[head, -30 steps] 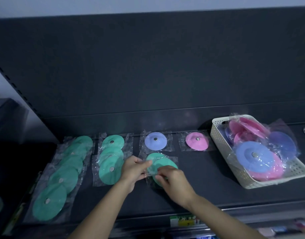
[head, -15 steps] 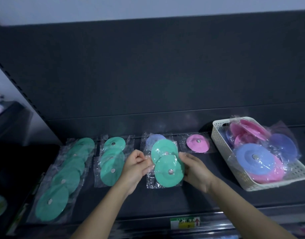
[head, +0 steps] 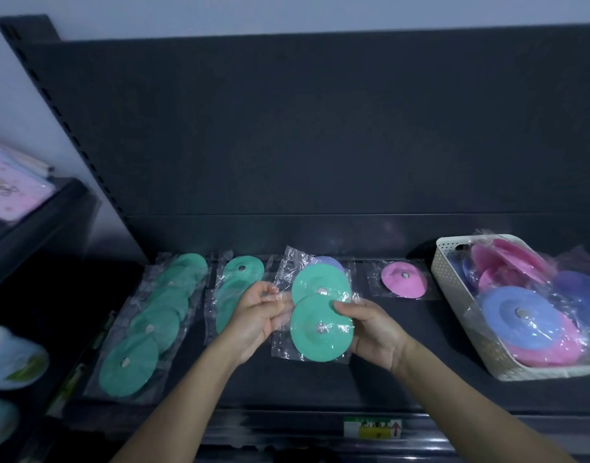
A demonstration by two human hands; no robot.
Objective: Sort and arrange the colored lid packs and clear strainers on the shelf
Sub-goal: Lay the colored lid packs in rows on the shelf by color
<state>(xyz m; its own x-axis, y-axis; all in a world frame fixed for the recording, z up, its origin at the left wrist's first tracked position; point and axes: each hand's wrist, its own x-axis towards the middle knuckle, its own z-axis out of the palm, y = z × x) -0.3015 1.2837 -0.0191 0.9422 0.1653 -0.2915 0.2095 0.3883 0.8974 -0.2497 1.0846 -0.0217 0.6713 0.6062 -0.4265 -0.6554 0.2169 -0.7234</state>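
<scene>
I note my left hand point(head: 256, 315) pinching the left edge of two green lid packs point(head: 310, 342); right hand point(head: 377, 332) grips their right edge, above the shelf point(head: 403, 369)

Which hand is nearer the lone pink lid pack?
Right. The right hand sits just front-left of the pink lid pack; the left hand is farther left, past the held green packs.

A dark back panel point(head: 320, 128) stands behind the dark shelf point(head: 320, 385). Above it is a pale wall point(head: 286, 11). The light is dim
</scene>
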